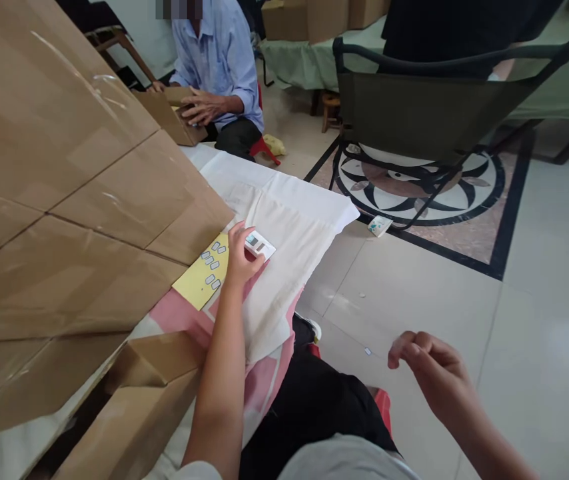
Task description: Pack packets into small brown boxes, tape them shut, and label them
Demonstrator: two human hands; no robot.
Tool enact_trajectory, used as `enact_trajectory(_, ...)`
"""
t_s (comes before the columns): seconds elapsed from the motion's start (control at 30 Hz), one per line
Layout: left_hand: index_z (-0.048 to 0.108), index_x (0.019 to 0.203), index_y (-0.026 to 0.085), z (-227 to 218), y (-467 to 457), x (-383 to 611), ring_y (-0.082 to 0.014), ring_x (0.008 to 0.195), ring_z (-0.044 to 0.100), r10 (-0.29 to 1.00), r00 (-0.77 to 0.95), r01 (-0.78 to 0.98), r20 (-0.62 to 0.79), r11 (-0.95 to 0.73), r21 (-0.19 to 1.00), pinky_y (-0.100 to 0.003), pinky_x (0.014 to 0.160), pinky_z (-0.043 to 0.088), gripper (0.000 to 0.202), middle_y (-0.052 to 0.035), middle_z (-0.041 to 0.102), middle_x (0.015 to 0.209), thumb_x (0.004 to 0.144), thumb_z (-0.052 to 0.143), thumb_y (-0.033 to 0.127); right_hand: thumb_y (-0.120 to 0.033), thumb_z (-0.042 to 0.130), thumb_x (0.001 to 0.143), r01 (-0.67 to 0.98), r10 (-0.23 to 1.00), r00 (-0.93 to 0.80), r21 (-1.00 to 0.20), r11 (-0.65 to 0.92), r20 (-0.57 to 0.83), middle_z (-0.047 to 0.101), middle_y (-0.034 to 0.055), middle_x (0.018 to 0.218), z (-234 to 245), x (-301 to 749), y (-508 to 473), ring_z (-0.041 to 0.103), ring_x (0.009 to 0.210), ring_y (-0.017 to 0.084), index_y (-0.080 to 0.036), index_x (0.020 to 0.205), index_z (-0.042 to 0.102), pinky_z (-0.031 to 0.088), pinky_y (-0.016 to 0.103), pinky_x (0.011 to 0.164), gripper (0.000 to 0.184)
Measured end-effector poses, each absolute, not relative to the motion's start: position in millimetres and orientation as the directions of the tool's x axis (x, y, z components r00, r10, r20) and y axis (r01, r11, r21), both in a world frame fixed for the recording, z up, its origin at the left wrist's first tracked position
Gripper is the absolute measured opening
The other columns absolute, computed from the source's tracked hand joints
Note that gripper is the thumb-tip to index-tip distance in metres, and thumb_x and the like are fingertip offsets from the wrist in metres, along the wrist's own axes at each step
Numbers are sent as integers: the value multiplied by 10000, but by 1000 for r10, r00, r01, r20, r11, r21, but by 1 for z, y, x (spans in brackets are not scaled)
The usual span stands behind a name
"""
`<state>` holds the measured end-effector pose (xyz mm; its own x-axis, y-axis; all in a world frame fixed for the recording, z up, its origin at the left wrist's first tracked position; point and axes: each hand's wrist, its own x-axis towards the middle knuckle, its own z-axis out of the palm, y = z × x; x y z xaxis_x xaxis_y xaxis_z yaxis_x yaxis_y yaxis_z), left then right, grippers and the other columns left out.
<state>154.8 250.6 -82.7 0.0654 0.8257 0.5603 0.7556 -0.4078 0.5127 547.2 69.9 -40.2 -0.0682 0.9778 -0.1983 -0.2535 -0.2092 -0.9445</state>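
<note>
My left hand (pixel 243 257) is closed on a small flat white case (pixel 263 247) with dark rectangles on its face, just above the cloth-covered table. Beside that hand lies a yellow sheet (pixel 195 283) bearing several small pale rectangular stickers (pixel 209 260), partly covered by my wrist. My right hand (pixel 432 370) hangs over the floor to the right of my lap, its fingers curled and thumb pressed to them. Whatever those fingertips may hold is too small or hidden to see.
Large taped cardboard boxes (pixel 99 193) are stacked at the left, and an opened carton (pixel 139 413) stands nearer me. A white cloth (pixel 289 193) covers the table. Across it, a person (pixel 219 60) handles another box (pixel 172 117). A folding chair (pixel 414 113) stands beyond.
</note>
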Motion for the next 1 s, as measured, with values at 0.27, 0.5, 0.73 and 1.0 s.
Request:
enact_trajectory(0.27, 642, 1193, 219, -76, 223, 182, -359, 1304, 456, 880, -173, 858, 443, -86, 506, -534, 1172, 294, 438, -155, 550, 1328, 766, 708, 291, -323, 690, 933, -224, 995, -76, -971, -86, -71, 701, 37, 683, -41, 552, 68, 659, 640, 173, -220, 623, 605, 565, 291, 624, 337)
enact_trajectory(0.5, 519, 1012, 231, -63, 194, 229, -327, 1172, 579, 784, -620, 241, -25, 220, 945, -513, 1047, 453, 381, -108, 605, 1111, 721, 726, 365, -191, 641, 952, -113, 989, -126, -991, 69, 84, 734, 49, 697, -49, 537, 37, 755, 881, 240, -233, 724, 680, 640, 347, 782, 235)
enact_trajectory(0.73, 585, 999, 183, -41, 168, 291, -233, 893, 752, 827, -308, -521, -470, 266, 811, -373, 780, 616, 347, -160, 727, 1155, 949, 488, 513, -153, 619, 955, -129, 976, -200, -990, 58, 84, 744, 29, 741, -49, 535, 30, 748, 715, 210, -246, 740, 681, 643, 364, 737, 242)
enact_trajectory(1.0, 648, 977, 165, -57, 181, 304, -160, 748, 746, 788, -350, -681, -506, 157, 715, -217, 550, 548, 278, -124, 769, 1073, 911, 672, 433, -417, 603, 974, 142, 929, -295, -972, -187, -222, 665, 42, 542, -59, 558, 48, 739, 748, 248, -228, 624, 607, 580, 326, 690, 398)
